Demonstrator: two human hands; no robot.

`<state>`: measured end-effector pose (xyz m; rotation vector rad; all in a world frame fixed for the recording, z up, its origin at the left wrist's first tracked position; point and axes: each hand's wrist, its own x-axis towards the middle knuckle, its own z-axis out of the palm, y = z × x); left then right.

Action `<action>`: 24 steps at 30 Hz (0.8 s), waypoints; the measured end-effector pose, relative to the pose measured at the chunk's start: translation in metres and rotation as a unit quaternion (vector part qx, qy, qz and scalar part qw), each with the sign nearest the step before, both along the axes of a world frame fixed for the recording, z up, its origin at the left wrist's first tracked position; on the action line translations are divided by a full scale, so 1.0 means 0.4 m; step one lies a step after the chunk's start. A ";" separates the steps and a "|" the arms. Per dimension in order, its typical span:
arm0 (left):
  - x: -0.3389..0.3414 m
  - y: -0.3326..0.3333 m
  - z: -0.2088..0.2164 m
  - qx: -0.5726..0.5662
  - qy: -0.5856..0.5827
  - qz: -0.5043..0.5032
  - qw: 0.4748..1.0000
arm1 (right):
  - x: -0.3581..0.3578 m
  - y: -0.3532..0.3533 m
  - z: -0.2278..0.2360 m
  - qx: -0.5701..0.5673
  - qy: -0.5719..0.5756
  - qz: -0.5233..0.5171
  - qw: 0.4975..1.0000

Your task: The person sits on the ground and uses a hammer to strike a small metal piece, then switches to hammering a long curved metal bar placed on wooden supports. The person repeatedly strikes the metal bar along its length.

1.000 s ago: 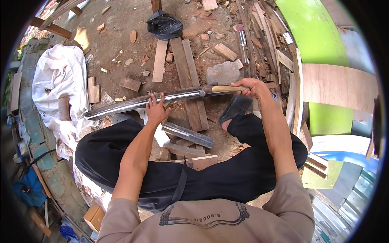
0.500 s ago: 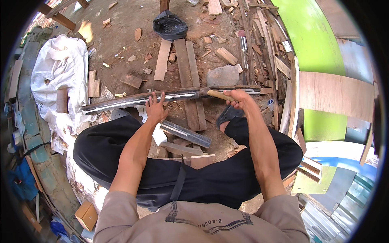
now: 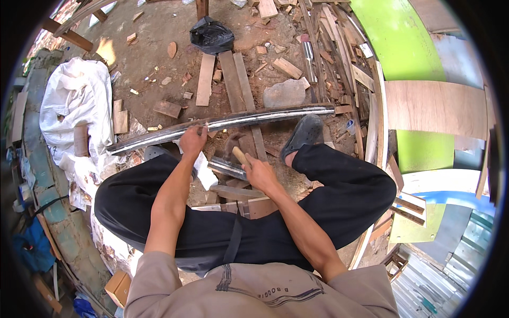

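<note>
A long dark wooden strip [image 3: 254, 117] with a white stripe along it lies crosswise in front of my legs. My left hand [image 3: 193, 140] is closed at its near edge, left of the middle. The fingertips are pressed together, and what they pinch, if anything, is too small to make out. My right hand [image 3: 260, 174] grips the light wooden handle of a hammer [image 3: 241, 156], between my knees. The hammer's brown head [image 3: 231, 144] is raised on the near side of the strip. Below it lies a shorter dark piece [image 3: 227, 168] with a pale stripe, partly hidden by the hammer and right hand.
A white sack [image 3: 77, 100] lies at the left. Ahead are a black plastic bag [image 3: 211, 36], flat boards [image 3: 205, 79], a grey stone [image 3: 284, 93] and a chisel-like tool [image 3: 309, 61]. Scrap wood lines the right, beside a green panel [image 3: 398, 42]. My shoe [image 3: 303, 135] is close to the strip.
My right hand has brought the hammer from the strip's right part down and left, between my knees. My left hand has shifted slightly left, its spread fingers now drawn together.
</note>
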<state>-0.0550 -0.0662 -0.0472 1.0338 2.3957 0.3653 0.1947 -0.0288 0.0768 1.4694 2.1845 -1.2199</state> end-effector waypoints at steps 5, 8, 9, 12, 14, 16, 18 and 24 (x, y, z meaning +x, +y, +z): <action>0.080 -0.036 -0.071 -0.080 -0.467 0.157 0.866 | 0.019 -0.078 -0.031 0.008 -0.003 0.101 0.995; 0.096 -0.082 -0.104 -0.101 -0.436 0.144 0.883 | 0.010 -0.090 -0.036 0.006 -0.017 0.154 0.988; 0.095 -0.091 -0.108 -0.105 -0.447 0.152 0.875 | 0.011 -0.084 -0.031 0.007 -0.021 0.172 0.985; 0.087 -0.102 -0.110 -0.106 -0.463 0.169 0.864 | 0.004 -0.072 -0.022 0.011 -0.031 0.213 0.977; 0.086 -0.090 -0.098 -0.098 -0.452 0.170 0.870 | -0.001 -0.073 -0.024 0.009 -0.035 0.212 0.977; 0.103 -0.065 -0.076 -0.024 -0.495 0.198 0.846 | -0.002 -0.077 -0.039 0.002 -0.038 0.188 0.981; 0.095 -0.051 -0.063 0.001 -0.473 0.161 0.866 | -0.007 -0.078 -0.048 -0.026 -0.037 0.149 0.988; 0.118 0.006 0.010 -0.102 -0.134 0.017 0.985 | 0.029 -0.037 -0.071 -0.095 -0.041 0.067 0.992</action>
